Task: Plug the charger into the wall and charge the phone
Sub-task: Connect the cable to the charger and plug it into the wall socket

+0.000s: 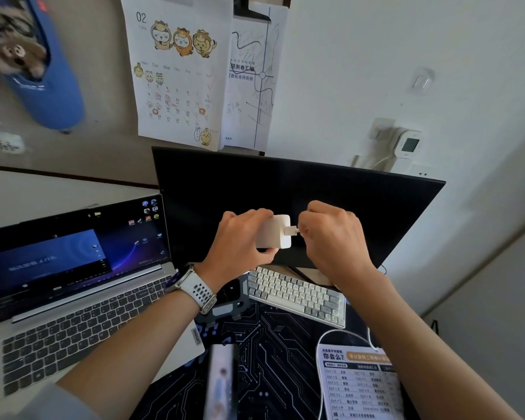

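We are gripping the charger in our left hand above the desk; our right hand is pinching the cable plug at its port; wall socket and phone are waiting untouched.

soft, even daylight, no harsh shadows; wide-angle bending at the edges; plush toy upper left and phone bottom centre blurred.
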`<control>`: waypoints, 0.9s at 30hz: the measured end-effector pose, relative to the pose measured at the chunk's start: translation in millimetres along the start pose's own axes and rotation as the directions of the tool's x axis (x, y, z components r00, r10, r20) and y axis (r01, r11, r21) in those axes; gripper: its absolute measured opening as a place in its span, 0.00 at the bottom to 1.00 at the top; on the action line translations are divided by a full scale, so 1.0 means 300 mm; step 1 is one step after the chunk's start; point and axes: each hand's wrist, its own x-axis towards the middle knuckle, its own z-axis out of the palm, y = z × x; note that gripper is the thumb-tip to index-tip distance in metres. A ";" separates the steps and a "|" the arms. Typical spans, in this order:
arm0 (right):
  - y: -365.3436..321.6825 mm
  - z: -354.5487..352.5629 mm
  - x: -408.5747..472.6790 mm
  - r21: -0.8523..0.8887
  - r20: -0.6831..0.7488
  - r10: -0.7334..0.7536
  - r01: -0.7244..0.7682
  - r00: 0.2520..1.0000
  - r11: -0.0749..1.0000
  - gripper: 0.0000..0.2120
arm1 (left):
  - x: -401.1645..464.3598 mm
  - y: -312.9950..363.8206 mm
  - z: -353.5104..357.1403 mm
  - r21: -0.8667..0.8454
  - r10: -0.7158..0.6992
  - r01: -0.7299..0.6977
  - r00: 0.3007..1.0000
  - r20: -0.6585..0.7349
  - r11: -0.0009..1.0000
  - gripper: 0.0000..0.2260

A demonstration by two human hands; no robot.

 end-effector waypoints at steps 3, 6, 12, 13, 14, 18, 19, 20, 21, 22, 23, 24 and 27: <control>-0.003 0.006 -0.003 0.012 -0.005 -0.017 0.017 1.000 1.000 0.09 | 0.000 0.008 0.000 -0.006 -0.009 0.009 1.000 0.011 1.000 0.24; 0.000 0.014 -0.012 0.017 0.014 -0.006 0.006 1.000 1.000 0.08 | -0.005 0.008 -0.001 -0.004 -0.007 0.008 1.000 0.024 1.000 0.24; 0.030 0.039 -0.008 0.086 0.081 0.049 -0.056 0.995 0.995 0.09 | -0.001 -0.009 -0.004 0.117 0.030 -0.037 0.998 0.060 0.992 0.22; 0.034 0.047 -0.009 0.108 0.117 0.045 -0.058 0.992 0.992 0.16 | 0.000 -0.008 -0.007 0.135 0.034 -0.042 0.998 0.057 0.990 0.21; 0.033 0.054 -0.010 0.124 0.151 0.024 -0.043 0.988 0.991 0.23 | 0.001 -0.005 -0.009 0.147 0.042 -0.050 0.998 0.055 0.988 0.21; 0.009 0.084 -0.021 0.139 0.181 -0.066 0.041 0.981 0.989 0.33 | 0.006 0.023 -0.016 0.109 0.070 -0.075 0.996 0.048 0.991 0.22; 0.007 0.089 -0.023 0.141 0.159 -0.061 0.039 0.985 0.989 0.32 | 0.008 0.029 -0.022 0.090 0.063 -0.067 0.997 0.047 0.994 0.24; 0.008 0.092 -0.024 0.147 0.137 -0.053 0.032 0.989 0.989 0.31 | 0.009 0.032 -0.028 0.072 0.053 -0.056 0.997 0.051 0.996 0.25; 0.012 0.096 -0.026 0.166 0.121 -0.049 0.028 0.991 0.986 0.29 | 0.009 0.034 -0.036 0.050 0.042 -0.045 0.997 0.059 0.998 0.27; 0.018 0.099 -0.029 0.202 0.114 -0.048 0.024 0.992 0.979 0.29 | 0.008 0.034 -0.043 0.021 0.029 -0.031 0.997 0.070 0.999 0.28; 0.023 0.105 -0.033 0.252 0.114 -0.044 0.014 0.992 0.968 0.28 | 0.006 0.033 -0.051 -0.017 0.013 -0.012 0.997 0.078 1.000 0.29; 0.028 0.111 -0.037 0.312 0.117 -0.033 -0.005 0.993 0.950 0.28 | 0.005 0.029 -0.058 -0.063 -0.008 0.013 0.997 0.083 0.998 0.31; 0.042 0.134 -0.047 0.510 0.138 0.042 -0.107 0.990 0.854 0.29 | 0.012 0.008 -0.082 -0.336 -0.143 0.166 0.985 0.093 0.927 0.34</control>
